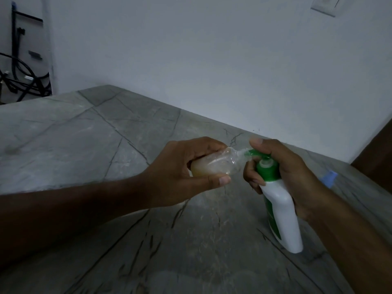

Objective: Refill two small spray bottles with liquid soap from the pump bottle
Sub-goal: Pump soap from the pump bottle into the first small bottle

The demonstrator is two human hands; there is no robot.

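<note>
Pump bottle point(282, 209) on grey stone counter point(84, 132)

I read this as a room in a home, dimly lit: a grey stone-patterned countertop point(89, 132) with dark veins fills my view and runs up against a plain white wall point(212, 60). At one o'clock a white switch plate point(325, 5) sits on that wall. At ten o'clock black hoses point(23, 71) hang coiled beyond the counter's edge, and at three o'clock stands a brown wooden panel point(377, 153).
</note>
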